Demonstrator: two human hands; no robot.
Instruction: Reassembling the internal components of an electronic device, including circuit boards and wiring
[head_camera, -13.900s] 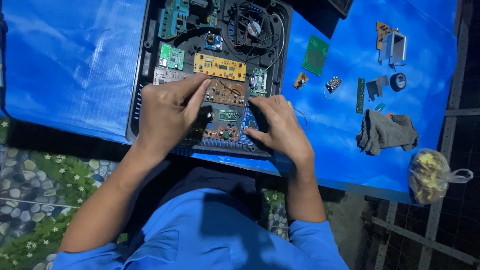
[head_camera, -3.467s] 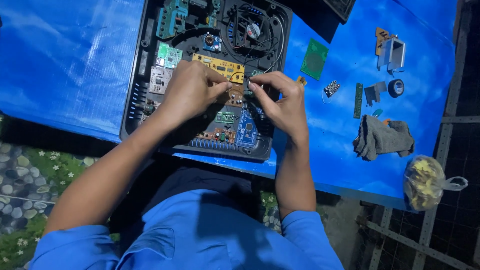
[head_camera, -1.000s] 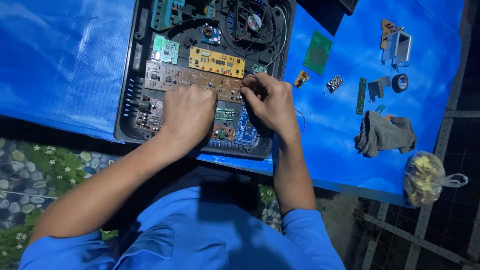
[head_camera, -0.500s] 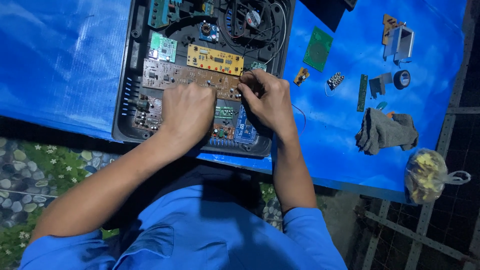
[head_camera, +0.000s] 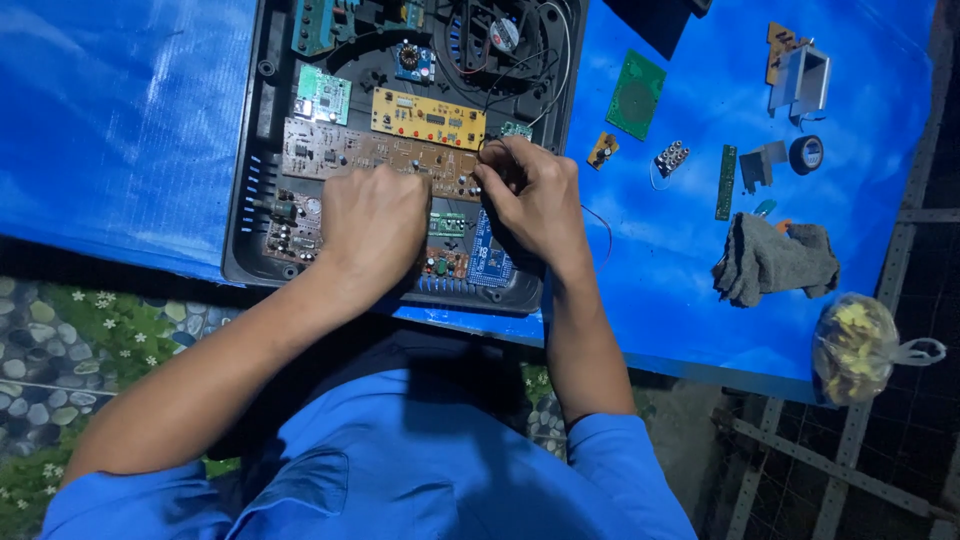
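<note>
The long brown circuit board (head_camera: 370, 158) lay inside the open black plastic casing (head_camera: 262, 120), and both hands met on it. The left hand (head_camera: 372, 222) rested palm down on the board's near edge, fingers curled over it; whether it pinched anything could not be told, since the fingertips were hidden under the hand. The right hand (head_camera: 528, 200) sat just beside it, at the board's right end, thumb and fingertips drawn together around something small, apparently a thin wire (head_camera: 600, 222) that looped out past the wrist.

Just beyond the hands lay a yellow board (head_camera: 428, 117), with a small green board (head_camera: 322, 95) to its left and a round fan (head_camera: 503, 32) farther back. Under the right hand's heel sat a blue board (head_camera: 490, 262).

The casing stood on a blue tarp (head_camera: 120, 120). Well to the right of the right hand lay a green square board (head_camera: 637, 95), a grey cloth (head_camera: 772, 260), a roll of black tape (head_camera: 806, 154), and a knotted plastic bag (head_camera: 855, 345) at the table's edge.
</note>
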